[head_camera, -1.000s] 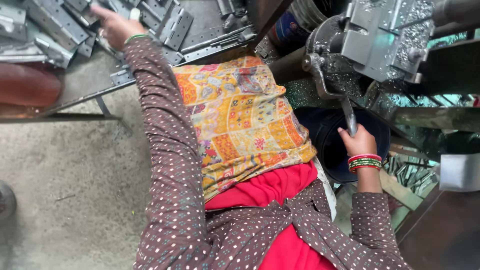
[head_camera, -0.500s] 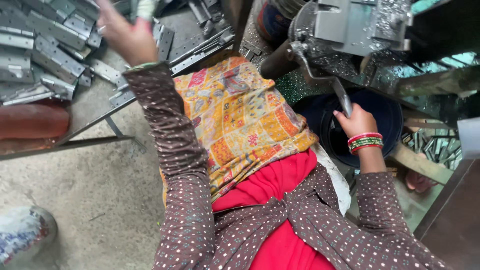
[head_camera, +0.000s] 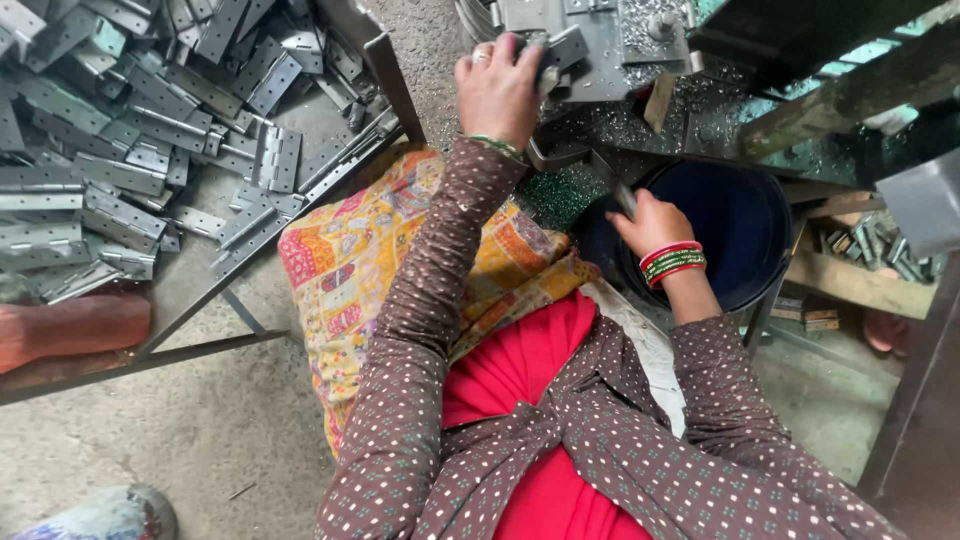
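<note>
My left hand (head_camera: 497, 88) is stretched up to the grey metal press machine (head_camera: 610, 50) and grips a flat grey metal hinge piece (head_camera: 560, 50) against it. My right hand (head_camera: 650, 222), with red and green bangles at the wrist, is closed on the machine's thin metal lever (head_camera: 612, 185) just above a dark blue bucket (head_camera: 740, 225). Both sleeves are brown with small dots. A yellow patterned cloth (head_camera: 370, 270) lies over my lap.
A low metal tray table (head_camera: 200, 290) at the left carries a heap of several grey hinge plates (head_camera: 120, 150). Metal shavings cover the machine bed (head_camera: 700, 110). A wooden plank (head_camera: 850, 285) and small parts lie at the right. The floor is concrete.
My left hand has swung from the hinge heap at the left over to the machine, carrying a metal piece. My right hand has stayed on the lever.
</note>
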